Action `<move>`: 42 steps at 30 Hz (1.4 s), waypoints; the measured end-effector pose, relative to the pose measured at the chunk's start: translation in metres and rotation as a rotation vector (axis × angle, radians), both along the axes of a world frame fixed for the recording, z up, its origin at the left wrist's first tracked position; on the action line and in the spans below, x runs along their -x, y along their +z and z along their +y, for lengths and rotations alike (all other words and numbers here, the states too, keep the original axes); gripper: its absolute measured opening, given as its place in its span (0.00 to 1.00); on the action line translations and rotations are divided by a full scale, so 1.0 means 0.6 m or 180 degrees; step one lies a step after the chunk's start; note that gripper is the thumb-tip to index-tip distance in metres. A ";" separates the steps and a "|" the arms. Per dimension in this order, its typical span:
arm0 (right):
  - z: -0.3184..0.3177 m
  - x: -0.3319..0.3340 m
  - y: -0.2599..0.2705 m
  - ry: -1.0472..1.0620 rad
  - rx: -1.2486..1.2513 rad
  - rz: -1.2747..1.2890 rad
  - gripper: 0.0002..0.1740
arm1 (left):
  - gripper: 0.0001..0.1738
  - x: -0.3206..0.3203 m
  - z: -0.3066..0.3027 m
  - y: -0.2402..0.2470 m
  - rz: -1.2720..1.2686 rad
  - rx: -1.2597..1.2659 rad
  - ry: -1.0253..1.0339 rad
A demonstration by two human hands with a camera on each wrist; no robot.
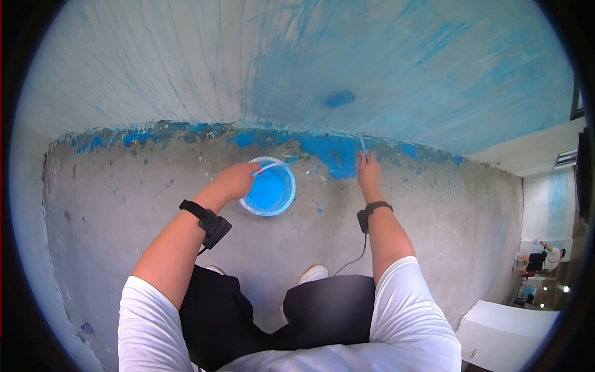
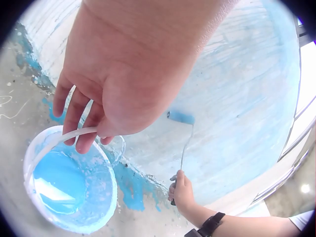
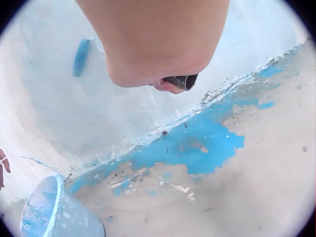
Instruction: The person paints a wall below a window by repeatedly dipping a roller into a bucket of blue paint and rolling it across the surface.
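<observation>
My left hand (image 1: 233, 181) holds the white handle (image 2: 79, 132) of a paint bucket (image 2: 109, 210), its fingers hanging around the handle in the left wrist view. Bright blue paint (image 1: 268, 191) fills the lower part of the bucket, which tilts in that view. My right hand (image 1: 369, 175) grips the dark grip (image 3: 180, 81) of a paint roller, with the thin rod rising from it. The blue roller sleeve (image 1: 339, 99) lies against the wall, above and left of this hand in the head view.
The wall (image 1: 421, 80) carries streaky pale blue paint. Along its foot, blue patches (image 1: 338, 155) mark the grey concrete floor (image 1: 446, 211). My shoe (image 1: 313, 273) is close behind the bucket. Another person (image 1: 545, 259) is far off at the right.
</observation>
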State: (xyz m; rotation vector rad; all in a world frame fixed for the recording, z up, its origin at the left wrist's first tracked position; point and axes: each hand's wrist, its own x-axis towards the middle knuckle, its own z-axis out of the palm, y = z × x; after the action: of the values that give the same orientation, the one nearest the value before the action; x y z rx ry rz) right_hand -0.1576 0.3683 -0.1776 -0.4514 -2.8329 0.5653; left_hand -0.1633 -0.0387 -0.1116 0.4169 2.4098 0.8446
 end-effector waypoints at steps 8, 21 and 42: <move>0.047 -0.040 0.022 -0.0419 -0.0174 -0.0257 0.21 | 0.15 -0.004 -0.002 0.014 0.0070 0.0130 -0.0009; -0.225 0.120 0.148 0.1128 -0.0274 0.0143 0.23 | 0.15 -0.001 -0.001 -0.002 0.0020 -0.0137 -0.0006; 0.002 -0.026 0.041 -0.0349 -0.0854 -0.0674 0.22 | 0.16 0.001 0.003 -0.016 -0.0119 -0.0241 -0.0014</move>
State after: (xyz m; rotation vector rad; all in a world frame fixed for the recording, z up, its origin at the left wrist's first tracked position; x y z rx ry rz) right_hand -0.1420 0.3697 -0.1533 -0.6426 -2.9984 0.1182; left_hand -0.1638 -0.0371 -0.1213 0.4316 2.3475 0.9357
